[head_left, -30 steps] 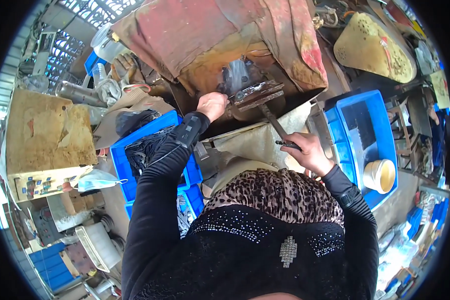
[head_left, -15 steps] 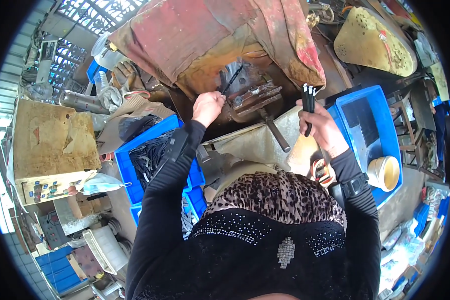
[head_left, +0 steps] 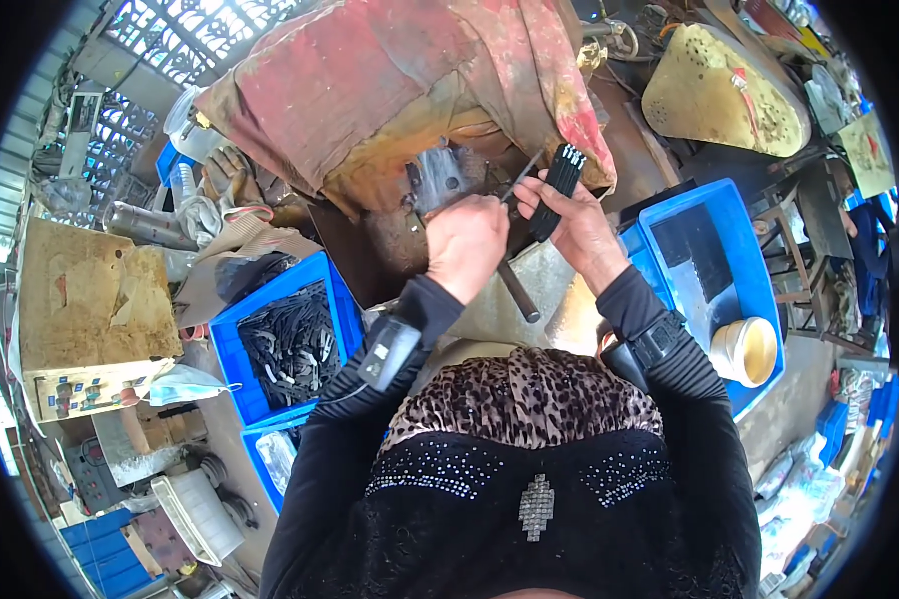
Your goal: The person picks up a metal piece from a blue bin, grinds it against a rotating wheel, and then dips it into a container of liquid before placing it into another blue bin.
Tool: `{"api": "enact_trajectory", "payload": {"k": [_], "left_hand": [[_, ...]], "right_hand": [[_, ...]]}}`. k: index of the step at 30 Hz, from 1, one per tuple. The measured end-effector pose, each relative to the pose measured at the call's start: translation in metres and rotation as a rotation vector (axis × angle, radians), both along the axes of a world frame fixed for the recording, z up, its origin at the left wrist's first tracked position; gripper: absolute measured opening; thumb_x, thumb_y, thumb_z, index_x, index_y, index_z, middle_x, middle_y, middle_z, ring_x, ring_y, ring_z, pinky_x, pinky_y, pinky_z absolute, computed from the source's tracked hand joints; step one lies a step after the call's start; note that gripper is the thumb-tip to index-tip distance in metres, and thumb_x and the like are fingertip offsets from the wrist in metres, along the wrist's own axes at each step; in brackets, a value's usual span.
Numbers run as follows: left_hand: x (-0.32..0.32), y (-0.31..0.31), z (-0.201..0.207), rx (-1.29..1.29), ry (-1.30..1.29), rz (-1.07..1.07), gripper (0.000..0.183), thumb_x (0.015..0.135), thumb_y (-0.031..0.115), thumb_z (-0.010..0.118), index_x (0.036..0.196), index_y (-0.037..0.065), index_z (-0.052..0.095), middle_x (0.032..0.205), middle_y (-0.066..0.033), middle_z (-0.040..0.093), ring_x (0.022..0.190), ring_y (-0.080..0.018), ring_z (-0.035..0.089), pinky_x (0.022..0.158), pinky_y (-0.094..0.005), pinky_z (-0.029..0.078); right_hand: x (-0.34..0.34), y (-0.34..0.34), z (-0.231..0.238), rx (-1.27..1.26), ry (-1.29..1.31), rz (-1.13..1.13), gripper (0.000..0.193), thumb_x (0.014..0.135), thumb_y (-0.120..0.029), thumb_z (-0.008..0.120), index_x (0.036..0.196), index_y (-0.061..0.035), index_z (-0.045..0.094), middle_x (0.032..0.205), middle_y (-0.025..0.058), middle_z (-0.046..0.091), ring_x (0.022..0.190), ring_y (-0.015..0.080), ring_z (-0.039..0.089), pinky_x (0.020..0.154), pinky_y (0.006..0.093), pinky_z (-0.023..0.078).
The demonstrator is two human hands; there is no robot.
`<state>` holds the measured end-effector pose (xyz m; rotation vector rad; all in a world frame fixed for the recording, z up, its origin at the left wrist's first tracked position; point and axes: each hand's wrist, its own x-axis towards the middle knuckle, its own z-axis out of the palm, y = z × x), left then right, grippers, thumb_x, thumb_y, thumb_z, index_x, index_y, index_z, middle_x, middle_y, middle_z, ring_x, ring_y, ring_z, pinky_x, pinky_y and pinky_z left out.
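Note:
My right hand (head_left: pixel 586 236) is closed round a bundle of slim black strips (head_left: pixel 559 190) with shiny metal-coloured ends pointing up and away from me. Close beside it on the left, my left hand (head_left: pixel 467 243) is closed, back upward, with its fingertips pinched together. A thin dark strip (head_left: pixel 522 178) slants up from those fingertips toward the bundle; its lower end is hidden in my grip. Beyond the left hand sits a worn metal machine bed (head_left: pixel 436 182) under a stained red cloth hood (head_left: pixel 370 95). A bar handle (head_left: pixel 517 292) sticks out toward me below my hands.
At my left stands a blue bin (head_left: pixel 345 299) heaped with black strips (head_left: pixel 290 344). A larger blue tub (head_left: pixel 739 225) at my right has a cream bucket (head_left: pixel 744 351) in its near end. A stained control box (head_left: pixel 100 299) stands far left, near work gloves (head_left: pixel 232 178).
My left hand has moved right and nearer, away from the machine bed, to beside the right hand. The right hand has come left with its bundle. The view has shifted slightly.

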<state>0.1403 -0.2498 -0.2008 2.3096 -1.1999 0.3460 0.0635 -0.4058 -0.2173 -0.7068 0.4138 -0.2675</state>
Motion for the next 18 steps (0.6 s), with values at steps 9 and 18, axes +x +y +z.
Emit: {"api": "enact_trajectory", "payload": {"k": [9,18], "left_hand": [[0.002,0.007,-0.020,-0.028,-0.017,-0.254,0.026,0.080,-0.001,0.055,0.106,-0.002,0.061,0.086,-0.0143,0.066,0.066,-0.0241,0.064,0.059,-0.0345,0.052],[0.101,0.068,-0.051,-0.377,1.251,0.069,0.042,0.088,-0.010,0.046,0.127,0.003,0.055,0.095,-0.0038,0.066,0.080,-0.0094,0.061,0.071,-0.0257,0.050]], "right_hand": [[0.003,-0.002,-0.011,0.009,-0.007,-0.012,0.023,0.093,-0.008,0.060,0.114,-0.0021,0.053,0.099,0.0098,0.064,0.087,0.0190,0.063,0.079,0.0339,0.053],[-0.043,-0.015,0.003,-0.338,0.129,0.357,0.023,0.093,-0.010,0.059,0.114,-0.0031,0.054,0.080,-0.0007,0.055,0.062,0.0068,0.047,0.057,0.0239,0.039]]}}
